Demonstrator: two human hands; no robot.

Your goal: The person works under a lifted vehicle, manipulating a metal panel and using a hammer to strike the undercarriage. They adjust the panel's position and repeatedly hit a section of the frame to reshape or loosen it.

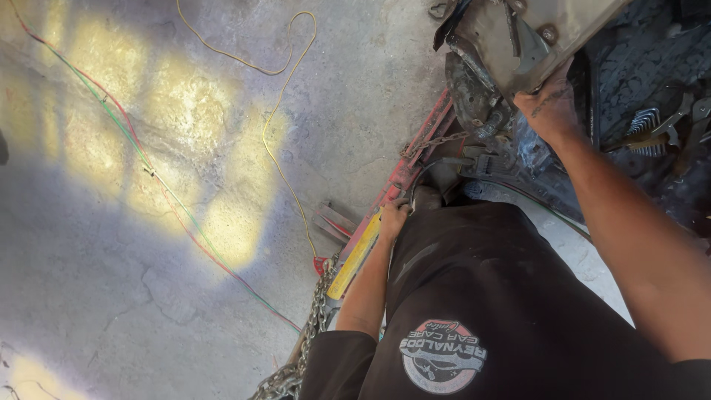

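Observation:
My left hand [392, 217] reaches down and grips the edge of a red and yellow floor jack [370, 237] by my knee. My right hand [552, 107] is raised and pressed flat against the underside of a large greasy metal car part [511, 37] at the top of the view. Its fingers are partly hidden behind the metal, so I cannot see a clear grip. A steel chain [315, 318] lies along the jack and runs off the bottom edge. A thinner chain [433, 141] hangs near the dirty part.
Thin yellow wire [278, 126] and red and green wires [148, 167] trail across the sunlit concrete floor. Wrenches and other hand tools [666, 126] lie on a dark surface at the right. My dark trousers and shirt fill the lower middle.

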